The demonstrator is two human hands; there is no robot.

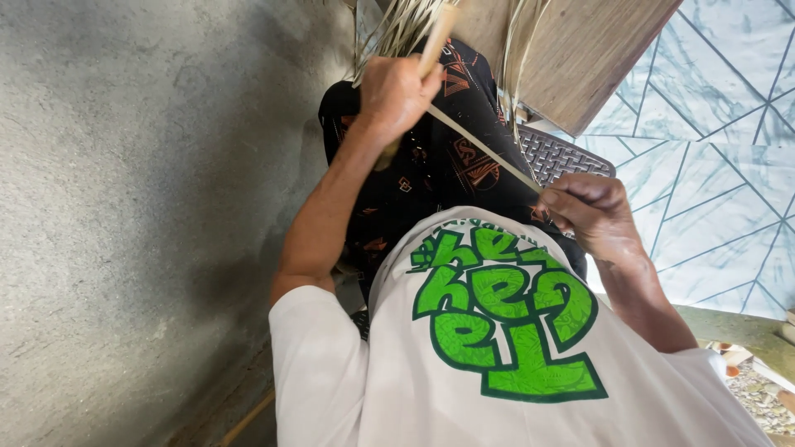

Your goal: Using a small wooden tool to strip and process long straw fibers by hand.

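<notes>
My left hand (396,93) is closed around a pale wooden stick (436,35) held upright over my lap. A bundle of thin, dry, pale fibre strips (403,25) fans out above that hand at the top edge. One narrow strip (480,147) runs taut and diagonal from the left hand down to my right hand (590,213). The right hand pinches the strip's end between thumb and fingers, just above my white shirt with its green print (497,314). Black patterned shorts (431,165) lie beneath both hands.
A rough grey concrete surface (149,215) fills the left side. A wooden board (580,50) leans at the top right, with more loose strips hanging in front of it. A dark woven plastic seat (563,156) shows under me, and pale blue patterned tiles (720,149) lie to the right.
</notes>
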